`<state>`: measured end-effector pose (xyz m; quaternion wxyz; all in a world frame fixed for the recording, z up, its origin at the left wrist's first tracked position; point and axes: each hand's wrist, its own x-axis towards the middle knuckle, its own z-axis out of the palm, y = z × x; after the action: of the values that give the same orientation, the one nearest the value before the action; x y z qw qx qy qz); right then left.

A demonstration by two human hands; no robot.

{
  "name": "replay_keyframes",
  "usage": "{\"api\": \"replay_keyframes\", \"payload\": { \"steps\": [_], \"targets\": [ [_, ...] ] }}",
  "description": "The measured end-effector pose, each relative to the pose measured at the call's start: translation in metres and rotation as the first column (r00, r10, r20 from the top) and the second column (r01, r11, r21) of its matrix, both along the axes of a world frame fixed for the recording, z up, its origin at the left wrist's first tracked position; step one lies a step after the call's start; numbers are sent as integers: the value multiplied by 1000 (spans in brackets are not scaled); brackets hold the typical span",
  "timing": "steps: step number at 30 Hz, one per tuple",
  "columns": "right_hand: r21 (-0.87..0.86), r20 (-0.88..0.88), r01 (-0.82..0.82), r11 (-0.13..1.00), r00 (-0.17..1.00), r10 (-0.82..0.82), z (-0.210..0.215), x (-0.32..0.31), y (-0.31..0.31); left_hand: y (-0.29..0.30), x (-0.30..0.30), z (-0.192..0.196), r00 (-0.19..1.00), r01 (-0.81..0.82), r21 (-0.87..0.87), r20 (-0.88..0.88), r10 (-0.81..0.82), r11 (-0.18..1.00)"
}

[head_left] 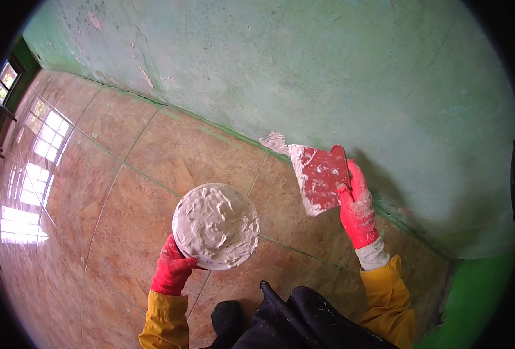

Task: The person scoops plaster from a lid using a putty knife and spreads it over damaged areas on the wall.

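Observation:
My left hand point(174, 267), in a red glove, grips the rim of a round white plate point(213, 266) from its lower left. A thick layer of whitish filler paste point(215, 224) covers the plate. In its red glove, my right hand point(357, 212) is closed around the edge of a wide red scraper point(322, 177). Paste clings to the scraper's left edge and spots its face. Close to that edge, a patch of fresh paste point(275, 142) sits low on the green wall point(327, 70), just above the floor line.
Brown tiles point(170, 145) make up the floor, with greenish grout lines. Pinkish patches point(147, 78) mark the wall farther left. Window light reflects off the floor at the left. A brighter green surface point(478, 302) stands at the lower right. My dark-shod foot point(226, 320) shows below the plate.

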<state>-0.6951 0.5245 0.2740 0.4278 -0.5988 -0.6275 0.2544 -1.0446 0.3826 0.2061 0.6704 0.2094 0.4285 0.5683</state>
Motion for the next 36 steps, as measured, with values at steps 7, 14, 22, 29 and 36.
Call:
{"api": "replay_keyframes", "payload": {
  "steps": [7, 14, 22, 29, 36],
  "targets": [
    [-167, -106, -268, 949, 962, 253, 60, 17, -63, -43, 8, 17, 999, 29, -2, 18, -29, 1000],
    [-370, 67, -474, 799, 844, 532, 135, -3, -117, -93, -13, 23, 1000, -7, 11, -4, 7, 1000],
    [-19, 732, -514, 857, 577, 363, 139, -33, -119, -123, -44, 24, 1000, -14, 3, -2, 14, 1000],
    [25, 807, -549, 835, 504, 307, 104, -94, -61, -117, -82, 3, 997, -67, -18, 27, 67, 998],
    [-16, 757, -563, 826, 533, 378, 42, -176, 37, -80, -135, -44, 993, -106, -57, 46, 109, 993]
  ]
}}
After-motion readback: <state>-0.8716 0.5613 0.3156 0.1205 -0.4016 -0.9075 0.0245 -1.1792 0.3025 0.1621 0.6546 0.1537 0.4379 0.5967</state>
